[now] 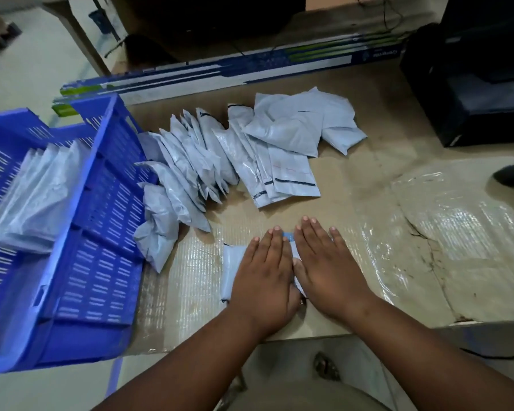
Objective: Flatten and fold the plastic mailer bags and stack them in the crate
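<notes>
Left hand (263, 271): fingers straight and together, palm flat on the left half of the bag (230, 262); grip not closed on anything, only pressing.
Right hand (328, 271): same flat palm on the bag's right half, thumb beside the left hand; pressing, not clamping.
Bag: lies on the surface (368, 179) near its front edge, almost covered by both hands, likely so that air is pushed out before a fold.
Pile (235, 152): unfolded bags fanned out beyond the hands, within reach, some leaning on the crate's side.
Crate (107, 203): blue, at the left, touching the pile; probably kept close for a short carry.
Stack (36, 203): finished bags standing tilted inside the crate.
Judgement: flattening step in hand; much of the pile remains.
</notes>
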Demonstrator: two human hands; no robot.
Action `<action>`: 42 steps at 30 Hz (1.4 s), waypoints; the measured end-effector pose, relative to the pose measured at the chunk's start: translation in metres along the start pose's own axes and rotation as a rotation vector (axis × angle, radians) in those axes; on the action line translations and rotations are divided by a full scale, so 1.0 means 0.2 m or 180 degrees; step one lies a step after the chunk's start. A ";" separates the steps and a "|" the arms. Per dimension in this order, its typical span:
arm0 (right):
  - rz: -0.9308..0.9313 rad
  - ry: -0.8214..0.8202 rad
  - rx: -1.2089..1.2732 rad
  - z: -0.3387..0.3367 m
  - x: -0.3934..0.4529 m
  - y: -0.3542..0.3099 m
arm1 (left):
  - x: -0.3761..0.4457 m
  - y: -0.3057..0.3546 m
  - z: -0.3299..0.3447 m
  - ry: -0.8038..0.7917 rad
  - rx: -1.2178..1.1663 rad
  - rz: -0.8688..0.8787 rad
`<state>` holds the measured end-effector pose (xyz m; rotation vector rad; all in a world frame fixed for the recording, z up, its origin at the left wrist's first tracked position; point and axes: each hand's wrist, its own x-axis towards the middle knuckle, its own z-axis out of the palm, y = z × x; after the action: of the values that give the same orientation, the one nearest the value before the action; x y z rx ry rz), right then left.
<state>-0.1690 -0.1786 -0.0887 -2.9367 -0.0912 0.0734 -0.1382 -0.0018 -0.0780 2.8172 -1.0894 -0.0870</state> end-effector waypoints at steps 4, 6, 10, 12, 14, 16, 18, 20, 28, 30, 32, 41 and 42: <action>0.0298 0.0920 0.0883 -0.15 0.00 -0.01 | 0.00 -0.06 0.02 0.0042 -0.0387 0.0004; 0.0149 0.1215 0.1072 -0.19 0.01 -0.08 | 0.00 -0.09 0.01 0.0083 -0.0521 -0.0003; 0.0185 0.0425 0.1091 -0.04 0.01 -0.19 | -0.01 -0.08 -0.01 0.0024 -0.0553 -0.0110; 0.0243 0.0301 0.0523 0.02 0.01 -0.19 | -0.01 -0.10 -0.04 -0.0138 0.0000 -0.0097; 0.0239 0.0248 0.0215 0.02 0.03 -0.20 | 0.00 -0.12 -0.10 -0.0174 0.0478 0.0064; 0.0233 0.0244 0.0047 0.03 0.03 -0.21 | 0.00 -0.13 -0.15 -0.0176 0.0819 0.0318; 0.0259 0.0217 -0.0082 0.04 0.04 -0.21 | 0.01 -0.14 -0.17 -0.0215 0.0959 0.0447; 0.0253 0.0220 -0.0207 0.04 0.03 -0.21 | -0.01 -0.15 -0.16 -0.0223 0.0896 0.0376; 0.0185 0.0186 -0.0282 0.05 0.02 -0.20 | -0.10 -0.20 -0.04 -0.0003 0.0191 -0.0211; 0.0171 0.0178 -0.0276 0.04 0.02 -0.20 | -0.10 -0.22 -0.01 0.0094 0.0010 -0.0197; 0.0168 0.0171 -0.0271 0.04 0.02 -0.20 | -0.10 -0.24 0.01 0.0172 -0.0137 -0.0179; 0.0153 -0.0072 0.0245 -0.02 0.03 -0.18 | -0.16 -0.35 -0.06 0.0060 -0.1265 -0.0159; 0.0139 -0.0094 0.0256 -0.03 0.02 -0.18 | -0.19 -0.36 -0.08 0.0141 -0.1036 -0.0112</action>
<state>-0.1659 -0.1440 -0.0752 -2.8579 -0.0277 0.1243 -0.1178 0.0778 -0.0721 2.5350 -0.9215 -0.1859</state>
